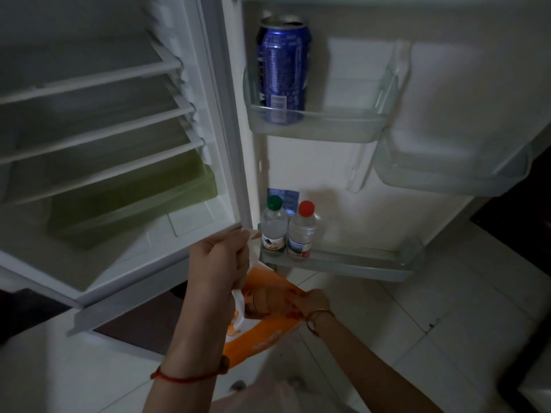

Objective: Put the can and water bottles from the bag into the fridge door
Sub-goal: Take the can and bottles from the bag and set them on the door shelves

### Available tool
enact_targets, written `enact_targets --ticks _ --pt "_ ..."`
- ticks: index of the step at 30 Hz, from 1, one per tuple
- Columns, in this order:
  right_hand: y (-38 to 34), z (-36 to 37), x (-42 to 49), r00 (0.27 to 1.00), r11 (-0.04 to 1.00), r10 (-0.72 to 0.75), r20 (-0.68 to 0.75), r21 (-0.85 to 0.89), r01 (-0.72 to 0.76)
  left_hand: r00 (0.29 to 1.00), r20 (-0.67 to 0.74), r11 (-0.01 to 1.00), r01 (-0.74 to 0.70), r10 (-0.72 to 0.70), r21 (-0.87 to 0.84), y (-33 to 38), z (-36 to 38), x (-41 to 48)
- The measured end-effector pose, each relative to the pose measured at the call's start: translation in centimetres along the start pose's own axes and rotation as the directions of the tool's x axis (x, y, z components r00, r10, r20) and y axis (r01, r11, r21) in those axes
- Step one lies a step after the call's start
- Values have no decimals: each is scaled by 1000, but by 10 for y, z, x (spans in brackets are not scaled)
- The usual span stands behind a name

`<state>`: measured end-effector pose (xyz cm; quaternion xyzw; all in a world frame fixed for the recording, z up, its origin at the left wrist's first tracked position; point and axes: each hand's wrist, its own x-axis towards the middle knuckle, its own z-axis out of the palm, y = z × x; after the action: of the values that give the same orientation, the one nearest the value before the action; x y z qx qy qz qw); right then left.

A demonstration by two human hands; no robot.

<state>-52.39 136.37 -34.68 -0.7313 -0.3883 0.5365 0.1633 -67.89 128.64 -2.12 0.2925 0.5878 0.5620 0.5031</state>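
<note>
In front of me the open fridge door (343,162) has clear bins. The upper door bin (322,126) holds a blue can (281,70), upright at its left end. The bottom door bin (357,262) carries two water bottles standing side by side, touching, at its left end: the green-capped bottle (273,226) on the left and the red-capped bottle (301,231) on the right. A third bin (453,177), further right, looks bare.
</note>
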Motion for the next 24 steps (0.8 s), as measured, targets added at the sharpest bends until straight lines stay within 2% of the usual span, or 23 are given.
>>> enact_targets --ticks 6,10,15,19,21,24 --pt "-25 -3 -30 997 997 14 -73 -77 -20 1000 -25 1000 -19 19 1 -3 11 -4" --pt "-37 -16 -50 1000 991 -21 -18 -136 19 994 -95 998 -55 54 -9 -4 11 -5" --pt "-49 -40 -70 974 935 -225 42 -273 227 971 -222 995 -95 88 -18 -8 7 -8" --pt "-64 -63 -89 896 832 -435 88 -340 438 960 -268 993 -103 82 -65 -10 10 -12" --pt "-72 -76 -98 859 787 -509 64 -371 494 956 -281 991 -110 86 -72 -12 15 -15" --pt "-84 -100 -116 791 760 -611 -40 -310 571 960 -263 991 -116 93 -70 -16 25 -19"
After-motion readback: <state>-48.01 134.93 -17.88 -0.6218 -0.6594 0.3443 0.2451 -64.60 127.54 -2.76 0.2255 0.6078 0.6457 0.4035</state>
